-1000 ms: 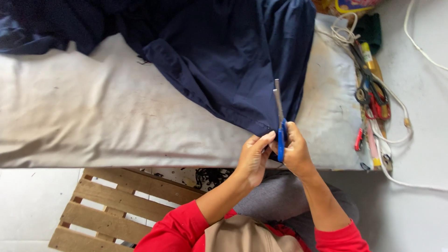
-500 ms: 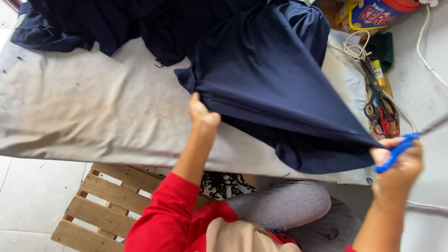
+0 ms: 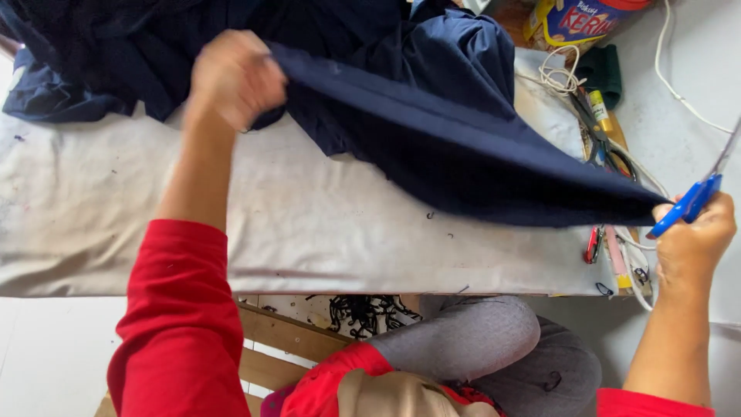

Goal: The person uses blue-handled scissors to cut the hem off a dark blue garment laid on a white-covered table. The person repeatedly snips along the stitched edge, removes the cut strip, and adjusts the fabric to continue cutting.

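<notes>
fabric (image 3: 432,147): plain navy blue
scissors (image 3: 689,202): bright blue handles
sleeve (image 3: 179,309): solid red
tabletop (image 3: 309,224): off-white, lightly stained
trousers (image 3: 494,347): grey

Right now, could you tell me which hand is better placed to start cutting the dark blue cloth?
The right hand: it already holds the blue-handled scissors and pinches the cloth end. The left hand only grips the far edge, holding it taut.

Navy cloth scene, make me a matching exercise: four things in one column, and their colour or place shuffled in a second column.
1. cloth
2. scissors
3. sleeve
4. wooden pallet

A. red
B. under the table edge
C. stretched between the left hand and the right hand
D. blue-handled, in the right hand

Pairs: 1-C, 2-D, 3-A, 4-B
</notes>
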